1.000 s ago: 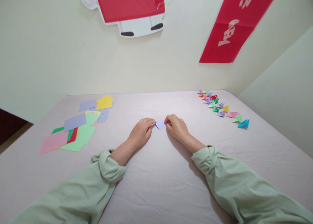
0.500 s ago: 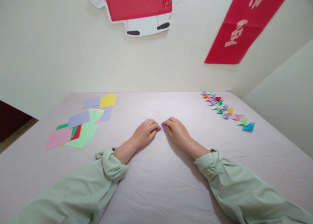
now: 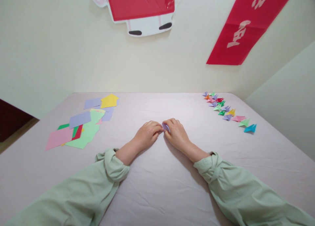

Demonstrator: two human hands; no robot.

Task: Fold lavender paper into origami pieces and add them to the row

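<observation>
A small piece of purple origami paper (image 3: 166, 127) sits between my two hands at the middle of the table, mostly covered by fingers. My left hand (image 3: 149, 133) pinches its left edge with thumb and fingertips. Closed on its right side is my right hand (image 3: 176, 130), with the fingers curled over the paper. The fingertips of both hands nearly meet. How the paper is folded cannot be made out.
Loose coloured paper sheets (image 3: 80, 119) overlap on the left of the table (image 3: 157, 186). Along the right lie several folded paper cranes (image 3: 227, 112) in many colours. Behind the table rises a pale wall (image 3: 157, 61) with red decorations (image 3: 236, 38).
My fingertips have drawn slightly closer together. The right thumb has shifted on the purple paper, which now shows a more upright purple face.
</observation>
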